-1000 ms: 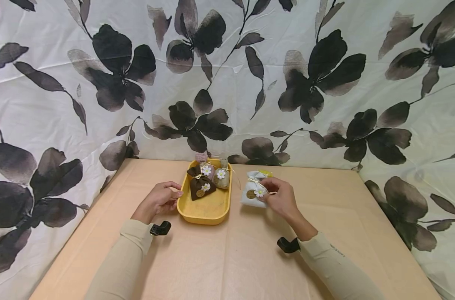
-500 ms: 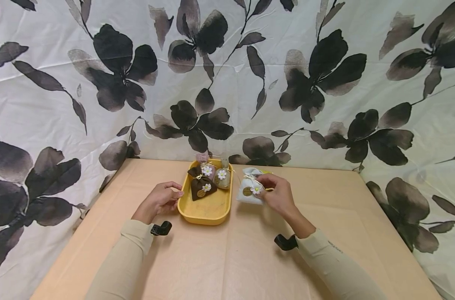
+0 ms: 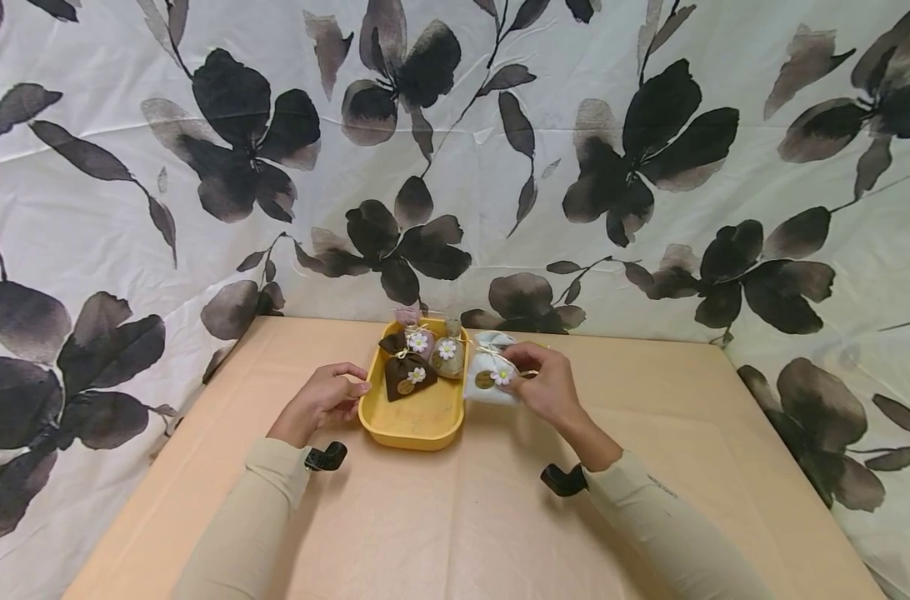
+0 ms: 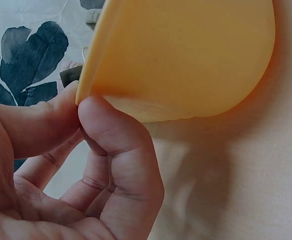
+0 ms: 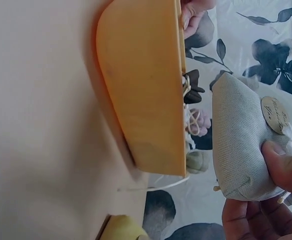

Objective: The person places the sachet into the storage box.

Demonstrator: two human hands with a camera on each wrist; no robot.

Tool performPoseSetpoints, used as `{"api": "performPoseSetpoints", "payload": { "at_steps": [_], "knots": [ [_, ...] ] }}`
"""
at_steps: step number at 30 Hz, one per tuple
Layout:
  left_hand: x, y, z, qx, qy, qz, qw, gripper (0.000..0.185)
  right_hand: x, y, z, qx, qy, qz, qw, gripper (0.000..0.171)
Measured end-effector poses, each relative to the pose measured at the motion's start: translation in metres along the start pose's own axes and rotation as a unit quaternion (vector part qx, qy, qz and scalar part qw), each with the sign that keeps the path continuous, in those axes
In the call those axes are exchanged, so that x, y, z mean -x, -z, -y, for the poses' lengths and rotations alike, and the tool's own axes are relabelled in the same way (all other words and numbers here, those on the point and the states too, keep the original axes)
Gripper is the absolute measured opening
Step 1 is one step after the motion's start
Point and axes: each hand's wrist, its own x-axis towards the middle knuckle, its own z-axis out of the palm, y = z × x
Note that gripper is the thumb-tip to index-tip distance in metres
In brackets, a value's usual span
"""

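Meanwhile, on a table covered in tan paper (image 3: 462, 517), a shallow oblong yellow plastic tray (image 3: 413, 417) holds a dark brown fabric pouch (image 3: 406, 375) and two smaller pouches. The left hand (image 3: 323, 402) pinches the tray's left rim between thumb and forefinger. The right hand (image 3: 548, 387) grasps a pale grey fabric pouch with a daisy tag (image 3: 488, 379), lifted just beside the tray's right rim.
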Motion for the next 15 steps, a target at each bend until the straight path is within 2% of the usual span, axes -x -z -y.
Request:
{"api": "performPoseSetpoints", "payload": {
  "at_steps": [15],
  "knots": [
    [0.001, -0.001, -0.003, -0.003, 0.004, -0.001, 1.0, 0.027, -0.008, -0.015, 0.014, -0.036, 0.008, 0.015, 0.999, 0.034]
  ]
}}
